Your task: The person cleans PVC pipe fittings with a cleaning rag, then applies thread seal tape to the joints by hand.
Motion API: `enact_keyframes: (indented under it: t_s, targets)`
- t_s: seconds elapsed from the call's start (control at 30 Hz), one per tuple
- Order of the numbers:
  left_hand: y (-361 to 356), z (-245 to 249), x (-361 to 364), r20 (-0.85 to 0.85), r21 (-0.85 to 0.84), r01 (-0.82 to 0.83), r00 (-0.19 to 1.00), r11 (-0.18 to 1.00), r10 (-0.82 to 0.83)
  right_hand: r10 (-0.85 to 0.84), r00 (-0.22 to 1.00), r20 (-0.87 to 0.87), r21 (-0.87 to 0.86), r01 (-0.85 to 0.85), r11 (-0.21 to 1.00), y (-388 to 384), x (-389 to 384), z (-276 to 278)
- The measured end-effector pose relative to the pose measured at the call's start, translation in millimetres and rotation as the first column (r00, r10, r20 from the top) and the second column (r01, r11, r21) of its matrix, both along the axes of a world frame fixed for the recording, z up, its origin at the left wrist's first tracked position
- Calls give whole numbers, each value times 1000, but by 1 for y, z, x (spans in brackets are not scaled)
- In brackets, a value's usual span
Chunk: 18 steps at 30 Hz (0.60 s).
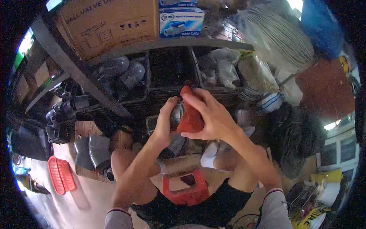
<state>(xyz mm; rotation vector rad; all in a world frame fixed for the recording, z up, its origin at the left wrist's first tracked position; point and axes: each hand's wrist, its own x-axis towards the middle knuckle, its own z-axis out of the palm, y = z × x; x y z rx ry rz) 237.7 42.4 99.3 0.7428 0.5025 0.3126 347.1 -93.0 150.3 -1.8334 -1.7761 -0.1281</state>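
In the middle of the head view, my left hand (164, 121) is closed around one side of a grey, round-sided piece (176, 113), perhaps a pipe fitting. Most of it is hidden by my fingers and the cloth. My right hand (214, 116) grips a reddish-orange cloth (191, 117), pressed against the piece's right side. Both hands are raised in front of the black crates, above my knees. Behind them, a crate (148, 72) on the left holds grey pipe elbows (133, 74).
A cardboard box (110, 26) and a blue-white valve box (181, 23) stand on the shelf above. A red plastic stool (187, 196) is between my legs. On the left floor are a red basket (61, 173) and large grey fittings (100, 150). Coiled hose (280, 32) hangs upper right.
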Motion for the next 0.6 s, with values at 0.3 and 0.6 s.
enact_keyframes:
  t_s: [0.3,0.6]
  targets:
    - [25,9,-15,367,868,-446,872,217,325,15,140,-990,12,-22,1000,59,-11,-23]
    - [23,12,-19,411,824,-486,867,292,282,18,121,-992,32,115,993,60,-23,-19]
